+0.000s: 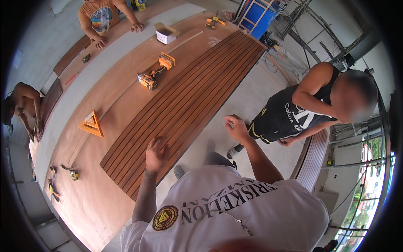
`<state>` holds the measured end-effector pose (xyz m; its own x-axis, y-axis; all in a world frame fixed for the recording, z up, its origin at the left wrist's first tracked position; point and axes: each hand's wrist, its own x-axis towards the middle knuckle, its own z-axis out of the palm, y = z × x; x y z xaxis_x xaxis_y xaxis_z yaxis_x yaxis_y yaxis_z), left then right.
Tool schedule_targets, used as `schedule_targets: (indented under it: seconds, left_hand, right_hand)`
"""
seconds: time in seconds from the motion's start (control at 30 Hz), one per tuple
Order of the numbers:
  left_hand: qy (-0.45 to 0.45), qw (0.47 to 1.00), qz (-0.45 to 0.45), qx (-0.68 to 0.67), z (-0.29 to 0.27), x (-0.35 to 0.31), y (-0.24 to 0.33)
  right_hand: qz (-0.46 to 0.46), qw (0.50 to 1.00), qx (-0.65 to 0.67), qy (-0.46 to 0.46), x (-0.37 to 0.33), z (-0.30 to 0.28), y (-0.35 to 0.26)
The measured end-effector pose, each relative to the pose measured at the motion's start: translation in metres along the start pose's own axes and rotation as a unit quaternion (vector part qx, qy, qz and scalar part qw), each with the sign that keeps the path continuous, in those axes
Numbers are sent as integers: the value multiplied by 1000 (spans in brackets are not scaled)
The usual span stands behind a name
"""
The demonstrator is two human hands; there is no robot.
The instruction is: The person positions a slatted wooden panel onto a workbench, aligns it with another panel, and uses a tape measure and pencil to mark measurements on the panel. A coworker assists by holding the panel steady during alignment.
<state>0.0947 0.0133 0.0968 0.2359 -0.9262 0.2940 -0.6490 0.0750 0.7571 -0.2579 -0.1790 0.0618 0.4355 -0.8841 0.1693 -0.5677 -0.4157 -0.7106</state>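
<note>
A long dark-brown wooden panel with black lines between its strips lies along the near side of the work table. My left hand is over the panel's near edge, its fingers loosely bent and apart, holding nothing; whether it touches the wood I cannot tell. Off the panel's edge, above the floor, my right hand is raised with fingers half curled and nothing visible in them. A yellow-and-black cordless drill lies beyond the panel. Left of the panel sits an orange triangular square.
On the pale wood table lie a tape measure, clamps and an open white box. A person in a black sleeveless top stands at my right. Two others lean at the table's far side. A blue drum stands behind.
</note>
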Motion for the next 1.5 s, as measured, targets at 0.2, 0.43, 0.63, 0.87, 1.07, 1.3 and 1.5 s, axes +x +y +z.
schedule_targets:
  seconds: [0.2,0.43,0.63,0.87,1.07,1.3,1.5]
  left_hand:
    - [29,994,-96,39,56,55,1]
    - [43,926,-269,263,159,91,7]
    - [55,902,-310,297,180,88,20]
    - [57,891,-326,311,178,91,19]
    - [55,893,-316,317,183,90,11]
    - [59,890,-299,338,186,95,14]
    - [161,848,-415,287,207,124,12]
  right_hand:
    - [-1,997,80,-14,164,-6,42]
    - [-152,985,-49,-60,311,5,85]
    - [-201,967,-134,-74,306,46,124]
    - [-163,967,-177,-84,308,54,128]
    - [-213,968,-129,-41,305,53,130]
    - [-151,983,-89,-51,309,45,119]
    - [-258,965,20,-47,478,69,124]
